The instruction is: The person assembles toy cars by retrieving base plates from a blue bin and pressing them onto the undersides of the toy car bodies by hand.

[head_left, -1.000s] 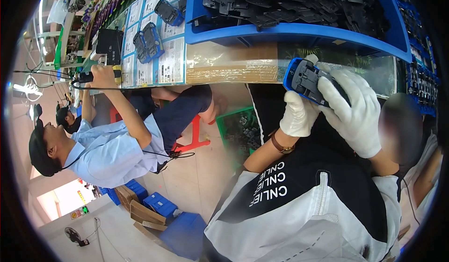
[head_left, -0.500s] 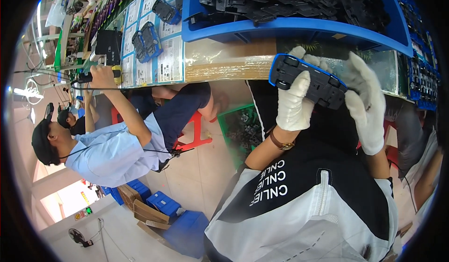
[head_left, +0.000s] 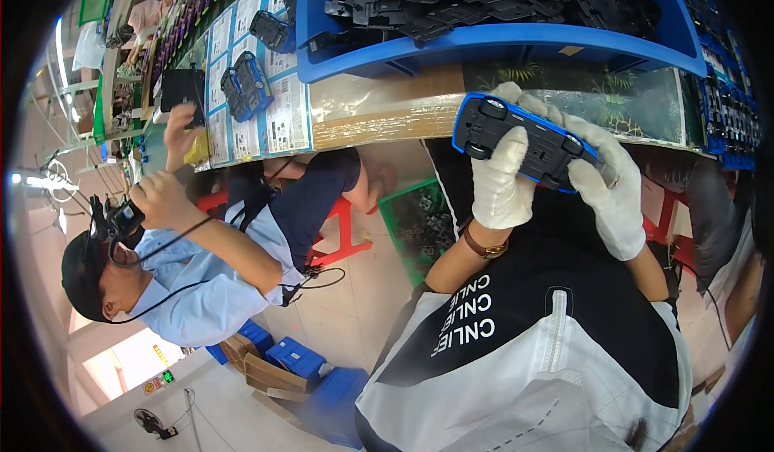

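Note:
A blue toy car [head_left: 538, 147] is held upside down, its black underside facing up, over the near edge of the worktable. My left hand [head_left: 504, 174], in a white glove, is closed round the car's left part, the thumb pressed on the underside and the fingers behind the far side. My right hand [head_left: 609, 182], gloved in white too, grips the car's right end, its thumb on the near edge and its fingers on the far one.
A blue bin [head_left: 516, 42] full of black plastic car bases stands beyond my hands. Two blue toy cars [head_left: 247, 87] lie on printed sheets at the left. More are racked at the far right. A person [head_left: 210, 246] in light blue sits left. A green crate [head_left: 419, 226] stands below.
My right hand has closed in from the right and now grips the car's right end; before, it was open beside it. The person at the left has raised one hand towards their head.

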